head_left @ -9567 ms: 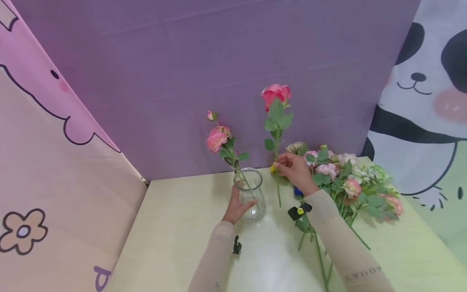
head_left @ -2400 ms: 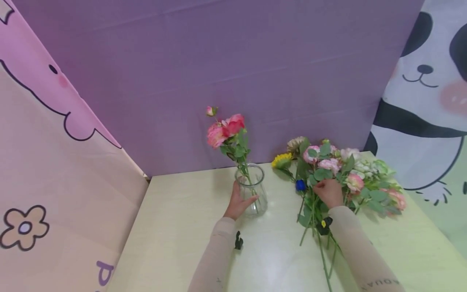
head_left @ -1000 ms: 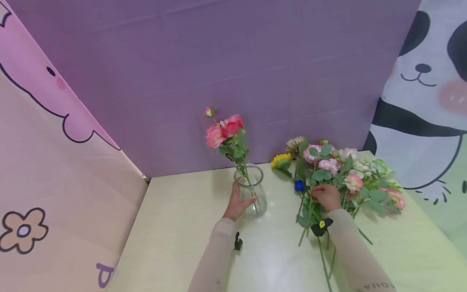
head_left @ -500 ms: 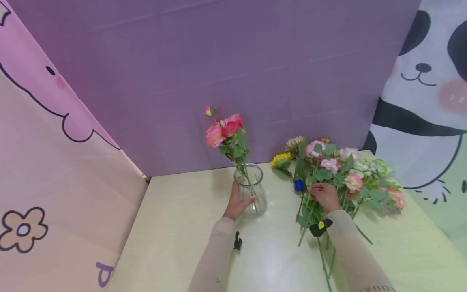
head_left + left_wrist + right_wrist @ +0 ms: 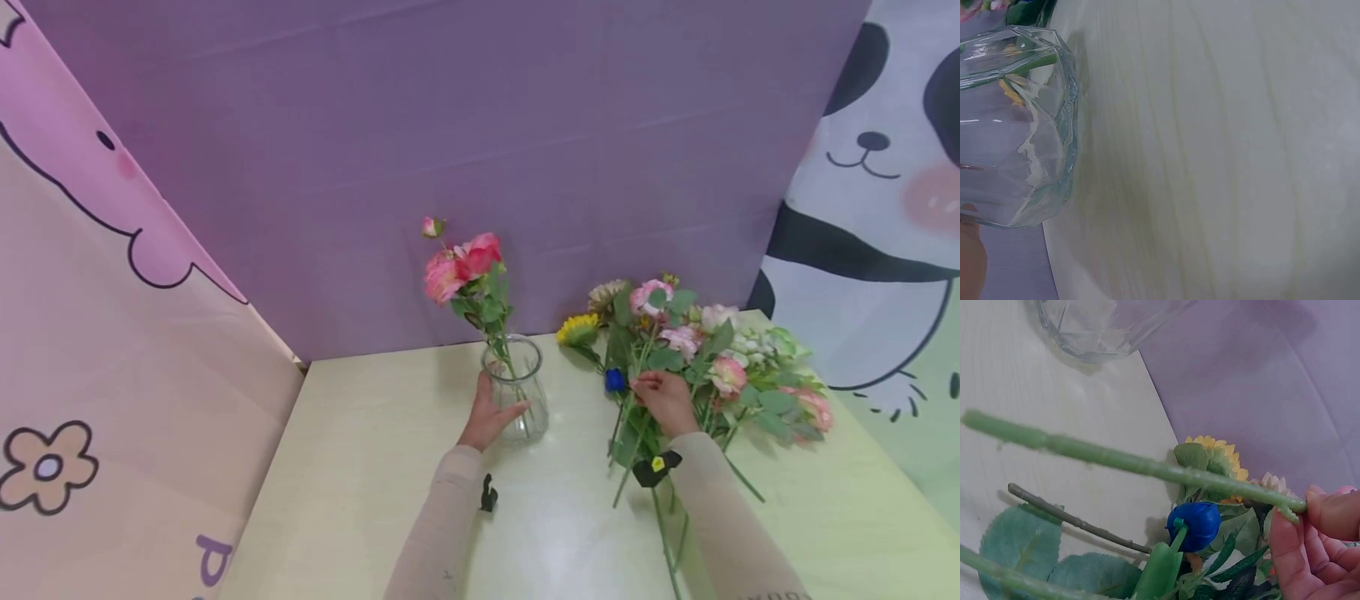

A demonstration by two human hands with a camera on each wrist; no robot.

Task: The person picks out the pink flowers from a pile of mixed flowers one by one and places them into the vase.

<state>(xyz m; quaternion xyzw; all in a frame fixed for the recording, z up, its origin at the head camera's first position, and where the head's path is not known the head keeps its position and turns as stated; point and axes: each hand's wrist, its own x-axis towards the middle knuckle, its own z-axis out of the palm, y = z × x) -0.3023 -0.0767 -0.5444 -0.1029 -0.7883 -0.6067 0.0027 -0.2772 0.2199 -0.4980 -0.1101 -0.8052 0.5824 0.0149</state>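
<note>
My left hand (image 5: 489, 419) grips the side of a clear glass vase (image 5: 534, 408) standing on the table. Rising from the vase and leaning left are a red rose (image 5: 482, 254) and a pink flower (image 5: 442, 277) with a small bud. To the right, over the flower pile, my right hand (image 5: 666, 402) pinches a green flower stem (image 5: 1129, 464) between thumb and fingers. A pink-and-white flower (image 5: 651, 297) stands above that hand in the head view. The stem's cut end points toward the vase in the right wrist view.
A yellow sunflower (image 5: 579, 330) and a blue rose (image 5: 615, 381) lie at the pile's left side. Pale green hydrangea-like blooms (image 5: 757, 343) and a peach flower (image 5: 813, 408) spread right. A purple backdrop (image 5: 375, 167) rises behind the table (image 5: 360, 483).
The red rose went from my right hand into the vase. My right hand then moved to the pile and pinched a stem, and the pink-and-white flower shifted up slightly. My left hand stayed.
</note>
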